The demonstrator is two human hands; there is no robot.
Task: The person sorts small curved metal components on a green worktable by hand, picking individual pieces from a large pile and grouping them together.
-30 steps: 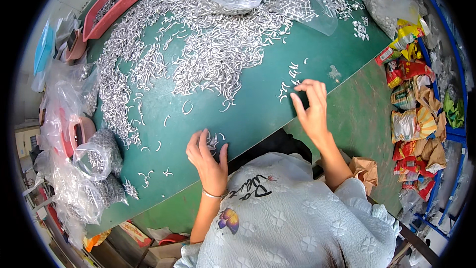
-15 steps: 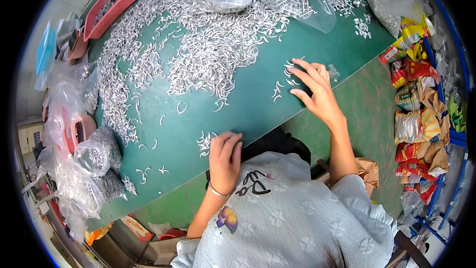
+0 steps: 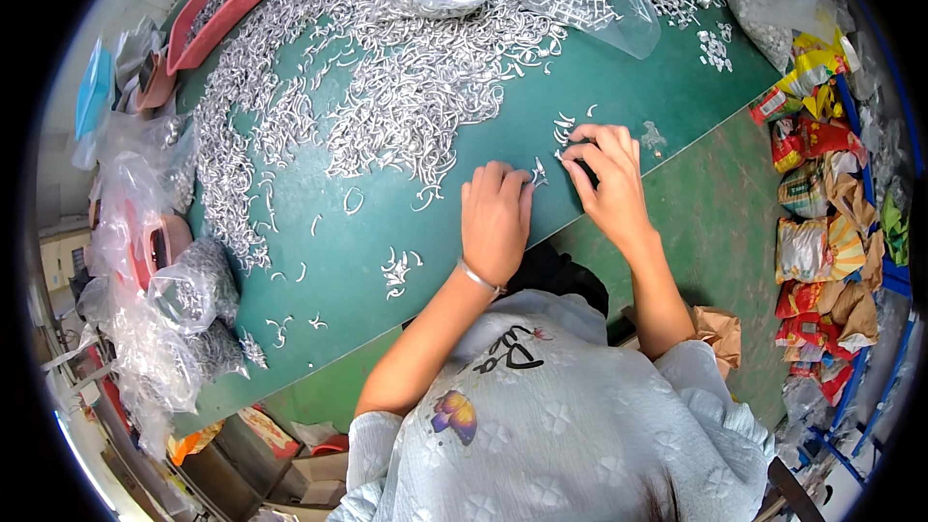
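My left hand [image 3: 497, 217] is over the table near its front edge, fingers bent and pressed together, palm down; what lies under the fingertips is hidden. Just right of it lies a little cluster of curved silvery metal pieces [image 3: 539, 172]. My right hand [image 3: 611, 182] pinches thumb and forefinger at a small silvery metal piece [image 3: 560, 156], whose shape is hard to make out. More curved pieces [image 3: 564, 128] lie loose beyond those fingertips. A separate small pile of pieces [image 3: 395, 273] rests to the left of my left forearm.
A broad heap of curved metal pieces [image 3: 396, 106] covers the far part of the green table [image 3: 387, 217]. Open plastic bags of parts [image 3: 435, 0] stand at the back. A pink tray [image 3: 220, 5] and clear bags [image 3: 145, 319] line the left side. Colourful packages [image 3: 817, 246] fill shelving at right.
My left hand has moved right from the small pile to beside my right hand. My right hand has drawn slightly nearer, and its thumb and forefinger have closed together.
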